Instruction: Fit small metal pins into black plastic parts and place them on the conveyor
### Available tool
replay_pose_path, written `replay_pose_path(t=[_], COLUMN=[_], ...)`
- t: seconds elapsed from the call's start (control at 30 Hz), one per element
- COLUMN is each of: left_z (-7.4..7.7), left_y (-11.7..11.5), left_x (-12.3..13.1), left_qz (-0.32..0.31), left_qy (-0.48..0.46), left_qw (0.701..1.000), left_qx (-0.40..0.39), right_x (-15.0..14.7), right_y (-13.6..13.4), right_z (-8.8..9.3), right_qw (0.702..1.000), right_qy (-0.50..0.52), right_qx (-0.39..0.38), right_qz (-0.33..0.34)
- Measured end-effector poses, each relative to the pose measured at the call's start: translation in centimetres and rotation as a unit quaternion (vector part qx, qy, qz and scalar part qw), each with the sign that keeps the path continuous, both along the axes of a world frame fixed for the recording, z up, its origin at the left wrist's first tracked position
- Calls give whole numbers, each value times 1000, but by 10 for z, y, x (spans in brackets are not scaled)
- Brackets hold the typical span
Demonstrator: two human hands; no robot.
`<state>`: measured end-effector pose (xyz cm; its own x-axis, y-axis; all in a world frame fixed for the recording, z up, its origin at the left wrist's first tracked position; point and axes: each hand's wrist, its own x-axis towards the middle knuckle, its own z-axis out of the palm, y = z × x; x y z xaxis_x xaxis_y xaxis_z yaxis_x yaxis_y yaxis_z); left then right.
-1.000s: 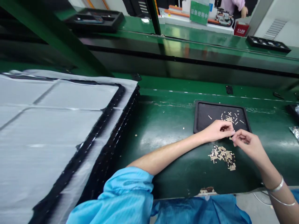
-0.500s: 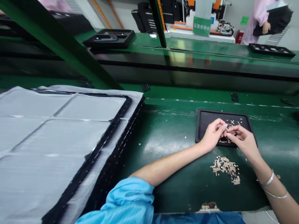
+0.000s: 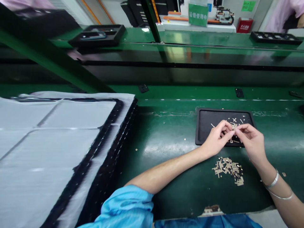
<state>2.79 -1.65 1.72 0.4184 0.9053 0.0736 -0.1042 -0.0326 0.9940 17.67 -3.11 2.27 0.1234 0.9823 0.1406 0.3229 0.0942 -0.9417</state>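
Over a shallow black tray (image 3: pixel 204 126), my left hand (image 3: pixel 220 136) and my right hand (image 3: pixel 251 139) meet at the fingertips. Both are closed in a pinch on a tiny pale piece (image 3: pixel 234 128), mostly hidden by the fingers. Thin beige strips and scraps (image 3: pixel 234 120) lie scattered in the tray, some behind my hands. In front of the tray, on the green table, is a loose pile of small beige and black pieces (image 3: pixel 228 167). Bangles circle my right wrist.
A tall stack of black-edged sheets with whitish film (image 3: pixel 59 142) fills the left side. Behind the table runs a green ledge (image 3: pixel 190 41) bearing black trays (image 3: pixel 99 34). A slanted green post (image 3: pixel 54 60) crosses at upper left. A person in pink (image 3: pixel 282 15) stands at far right.
My fingertips have come together more closely over the tray, with the right hand's pinch tightened. The whole view has shifted slightly, and the person in pink is now nearer the right edge.
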Motion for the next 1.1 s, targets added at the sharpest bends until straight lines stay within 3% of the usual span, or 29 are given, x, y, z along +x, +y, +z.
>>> replay_pose_path(t=[0.17,0.33,0.53,0.73,0.93,1.1], left_z=[-1,0,2,2,-2,-3], left_y=[1,0,-1,-3,-3,-3], left_x=[0,0,-1,2,4,3], left_qz=[-15,5,5,25,41,34], left_qy=[26,-38,-5,21,68,72], left_qw=[999,999,1000,999,995,995], left_qx=[12,-11,4,40,66,63], right_x=[0,-1,0,1,4,2], right_y=[-4,-5,-5,-6,-4,-4], right_z=[8,8,2,6,8,8], right_qw=[989,991,996,978,964,936], right_qy=[-143,-126,-72,-160,-203,-252], right_qx=[46,46,43,135,168,242], right_qz=[14,-3,-14,6,33,36])
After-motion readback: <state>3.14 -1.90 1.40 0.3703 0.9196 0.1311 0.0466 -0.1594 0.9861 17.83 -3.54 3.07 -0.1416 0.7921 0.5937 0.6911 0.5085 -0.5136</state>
